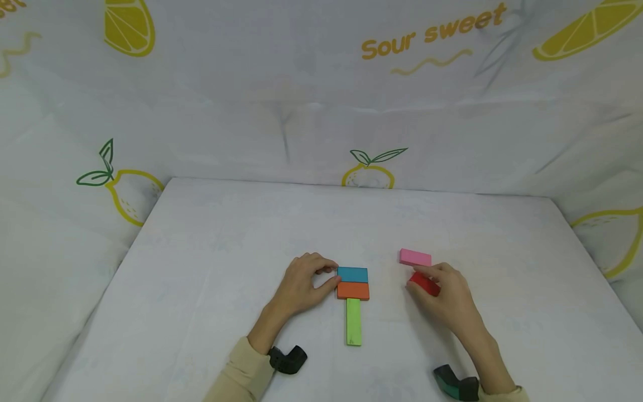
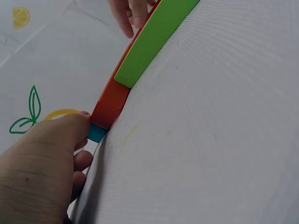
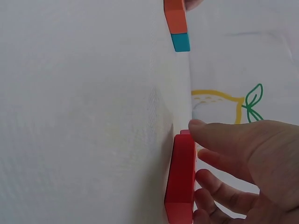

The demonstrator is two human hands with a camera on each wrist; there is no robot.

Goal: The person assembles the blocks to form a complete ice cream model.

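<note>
My left hand (image 1: 303, 285) is at the left ends of a blue block (image 1: 353, 274) and an orange block (image 1: 354, 290), which lie side by side. Its thumb and index finger bracket the blue block's end, the thumb tip at the seam with the orange one. A light green block (image 1: 354, 324) runs from the orange block's near edge toward me, forming a T shape. To the right, my right hand (image 1: 447, 296) holds a red block (image 1: 424, 283) between thumb and fingers. The red block (image 3: 181, 172) appears close over the white surface in the right wrist view.
Just beyond the red block lies a pink block (image 1: 416, 257). The white table (image 1: 226, 234) ends at a back edge, where a lemon-printed cloth (image 1: 226, 134) rises behind and at both sides. Dark wrist devices (image 1: 288, 360) sit at both wrists.
</note>
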